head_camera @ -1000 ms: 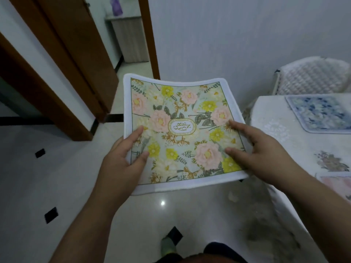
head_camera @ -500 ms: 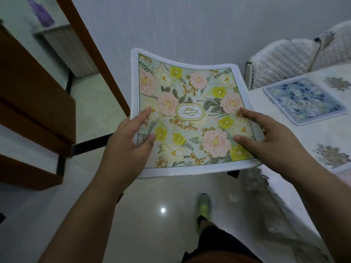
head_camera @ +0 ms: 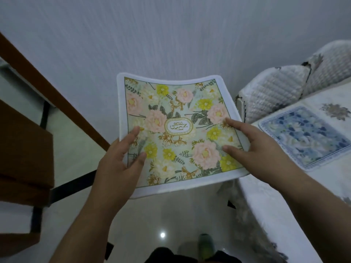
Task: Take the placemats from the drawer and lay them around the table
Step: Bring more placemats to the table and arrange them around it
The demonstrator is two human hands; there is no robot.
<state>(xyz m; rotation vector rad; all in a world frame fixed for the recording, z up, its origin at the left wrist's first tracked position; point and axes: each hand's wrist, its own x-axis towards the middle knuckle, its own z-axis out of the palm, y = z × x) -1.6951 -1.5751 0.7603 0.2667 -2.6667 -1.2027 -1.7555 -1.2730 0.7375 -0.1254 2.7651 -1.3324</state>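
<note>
A square placemat [head_camera: 176, 130] with a white border and a pale green field of pink and yellow flowers around an oval "GARDEN" label is sitting face up in the air at the centre of the view, sagging slightly in the middle, gripped at its 8 o'clock edge and its 3 o'clock edge. A second placemat [head_camera: 305, 137], blue and white flowers inside a pale border, is lying flat on the table [head_camera: 275, 202] at 3 o'clock, near the table's edge and just beside the held mat's right side without touching it.
</note>
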